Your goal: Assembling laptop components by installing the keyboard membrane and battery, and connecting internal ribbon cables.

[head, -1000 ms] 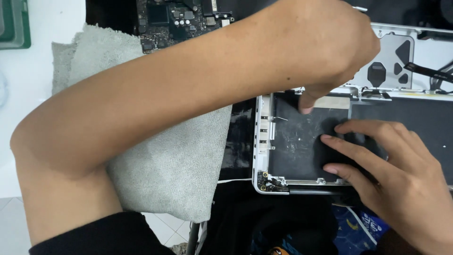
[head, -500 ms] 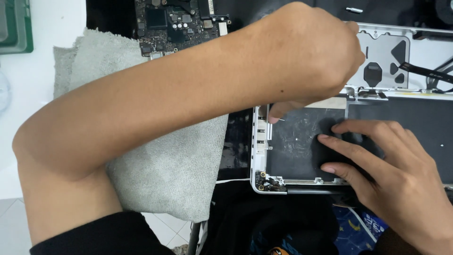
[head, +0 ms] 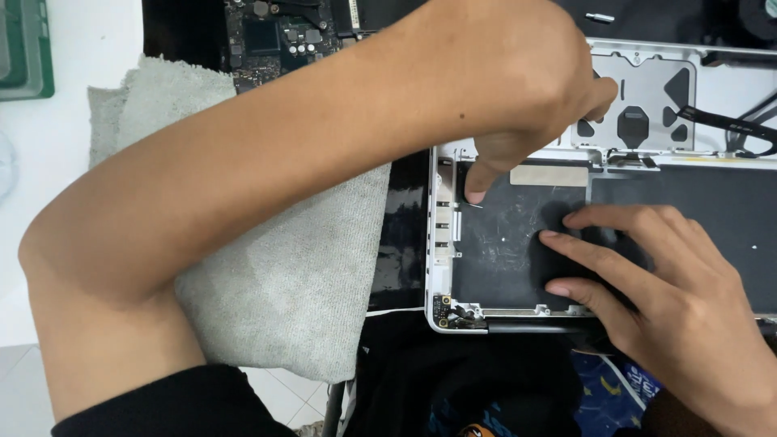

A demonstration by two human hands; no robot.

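An opened silver laptop shell (head: 437,267) lies with its black inner surface (head: 502,243) facing up. My left arm crosses the view from the lower left. My left hand (head: 518,89) is curled over the shell's upper left corner, and one fingertip presses down on the black surface beside the port side wall. Nothing shows in that hand. My right hand (head: 647,283) rests flat on the black surface to the right of it, fingers spread and pointing left, holding nothing.
A grey towel (head: 299,267) lies left of the shell under my forearm. A dark circuit board (head: 275,32) sits at the top. A metal trackpad frame (head: 647,89) and a black flat cable (head: 728,121) are at the upper right. A green tray (head: 24,48) stands at the far left.
My left fingertip has slid left along the black surface toward the shell's side wall. My right hand has stayed in place.
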